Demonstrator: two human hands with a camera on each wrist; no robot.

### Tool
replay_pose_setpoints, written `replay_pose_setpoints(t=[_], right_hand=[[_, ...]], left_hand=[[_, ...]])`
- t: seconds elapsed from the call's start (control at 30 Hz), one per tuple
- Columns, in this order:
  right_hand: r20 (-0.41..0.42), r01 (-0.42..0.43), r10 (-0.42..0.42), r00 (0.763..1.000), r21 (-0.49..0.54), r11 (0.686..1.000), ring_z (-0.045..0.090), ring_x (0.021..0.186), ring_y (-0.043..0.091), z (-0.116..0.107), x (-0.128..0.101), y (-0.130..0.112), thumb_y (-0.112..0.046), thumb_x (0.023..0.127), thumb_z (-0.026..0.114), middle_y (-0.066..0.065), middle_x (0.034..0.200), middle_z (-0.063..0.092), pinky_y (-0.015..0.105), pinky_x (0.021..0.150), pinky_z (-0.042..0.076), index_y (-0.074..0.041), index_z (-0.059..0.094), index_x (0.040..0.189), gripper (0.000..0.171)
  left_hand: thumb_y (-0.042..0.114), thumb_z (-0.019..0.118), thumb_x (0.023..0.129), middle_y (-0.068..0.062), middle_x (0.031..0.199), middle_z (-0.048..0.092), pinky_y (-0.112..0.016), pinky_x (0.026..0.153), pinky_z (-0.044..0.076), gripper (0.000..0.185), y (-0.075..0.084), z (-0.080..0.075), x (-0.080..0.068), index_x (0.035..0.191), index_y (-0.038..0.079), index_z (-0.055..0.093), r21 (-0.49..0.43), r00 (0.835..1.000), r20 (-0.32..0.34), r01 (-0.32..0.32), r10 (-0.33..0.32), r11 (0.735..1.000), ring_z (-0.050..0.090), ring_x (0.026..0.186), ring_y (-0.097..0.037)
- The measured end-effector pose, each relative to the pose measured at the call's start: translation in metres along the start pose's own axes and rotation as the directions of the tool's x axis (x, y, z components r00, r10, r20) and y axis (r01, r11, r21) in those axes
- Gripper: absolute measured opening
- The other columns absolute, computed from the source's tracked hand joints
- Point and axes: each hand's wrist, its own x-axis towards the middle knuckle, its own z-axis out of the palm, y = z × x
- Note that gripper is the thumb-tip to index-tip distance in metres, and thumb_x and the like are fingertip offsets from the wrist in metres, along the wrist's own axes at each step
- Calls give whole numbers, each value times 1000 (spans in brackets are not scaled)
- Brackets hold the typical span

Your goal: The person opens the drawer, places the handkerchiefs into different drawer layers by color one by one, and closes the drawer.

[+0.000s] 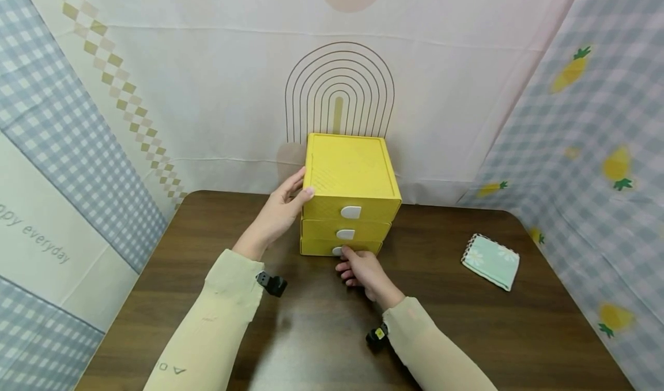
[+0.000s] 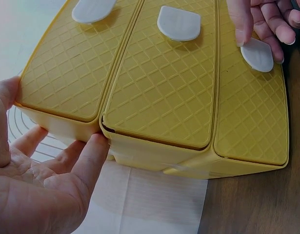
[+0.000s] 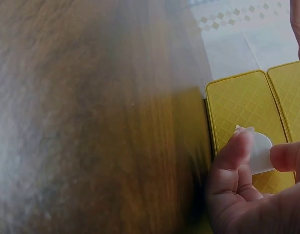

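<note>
A yellow three-drawer box (image 1: 353,166) with white tab handles stands upright at the back of the table. In the head view, my left hand (image 1: 277,215) rests against its left side near the top, thumb at the front corner. The left wrist view shows those fingers (image 2: 91,156) fairly straight, touching the box's side wall. My right hand (image 1: 365,273) is low at the front and pinches the white handle (image 3: 260,153) of the bottom drawer (image 2: 252,107) between thumb and fingers. All three drawer fronts look nearly flush.
A folded mint-green cloth (image 1: 491,261) with a checked edge lies at the right on the dark wooden table (image 1: 311,339). Patterned fabric curtains (image 1: 207,91) hang behind and on both sides, close to the box's back.
</note>
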Motion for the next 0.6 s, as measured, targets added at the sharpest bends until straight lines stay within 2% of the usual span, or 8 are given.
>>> replay_pose_setpoints(t=[0.33, 0.6], right_hand=[[62, -41, 37, 997, 59, 997, 56, 62, 13, -1, -5, -5, -40, 101, 49, 7, 84, 63, 26, 54, 50, 5, 53, 124, 51], [57, -47, 42, 997, 86, 995, 57, 57, 12, -2, -3, 1, -45, 98, 52, 5, 78, 63, 25, 50, 49, 2, 55, 121, 52]], left_hand=[[48, 59, 94, 3, 152, 34, -46, 106, 35, 64, 2, 0, -1, 150, 41, 30, -28, 1000, 5, 1, -1, 1000, 39, 133, -19], [49, 59, 93, 4, 152, 34, -46, 107, 35, 64, 0, 0, -1, 150, 42, 30, -26, 1000, 9, -2, 2, 1000, 40, 133, -19]])
